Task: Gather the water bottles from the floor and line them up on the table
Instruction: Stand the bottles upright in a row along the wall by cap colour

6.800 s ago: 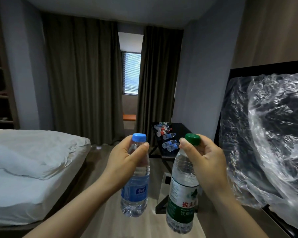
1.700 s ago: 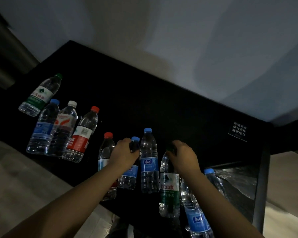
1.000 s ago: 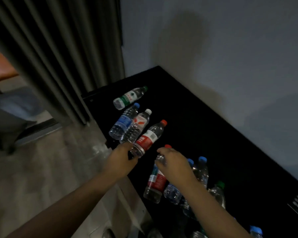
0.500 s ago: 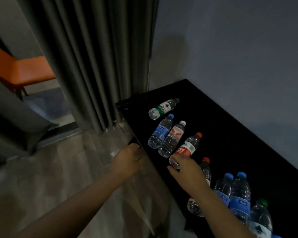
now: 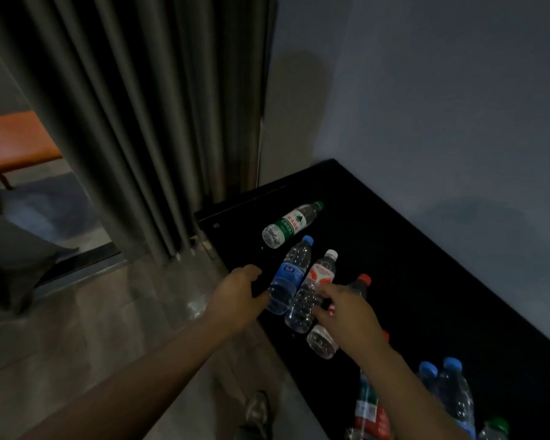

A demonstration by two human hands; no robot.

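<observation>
Several water bottles lie on the black table [image 5: 432, 281]: a green-capped bottle [image 5: 291, 223] farthest, then a blue-capped bottle [image 5: 289, 274], a white-capped bottle [image 5: 318, 277] and a red-capped bottle [image 5: 322, 342] side by side. My left hand [image 5: 238, 296] curves at the table's edge, fingertips touching the blue-capped bottle's lower end. My right hand [image 5: 346, 309] lies over the red-capped bottle, fingers stretched onto the white-capped one. More bottles [image 5: 453, 395] stand at the lower right, partly hidden by my right forearm.
A dark curtain [image 5: 140, 122] hangs left of the table, against the grey wall [image 5: 426, 106]. An orange seat [image 5: 10, 141] shows behind the curtain at far left. The wooden floor [image 5: 108, 328] runs along the table's near edge, with my shoe [image 5: 256, 411] on it.
Both hands moved forward along the table from the red-capped bottle's base. The left hand left the table edge and reached the blue-capped bottle. The view shifted slightly left.
</observation>
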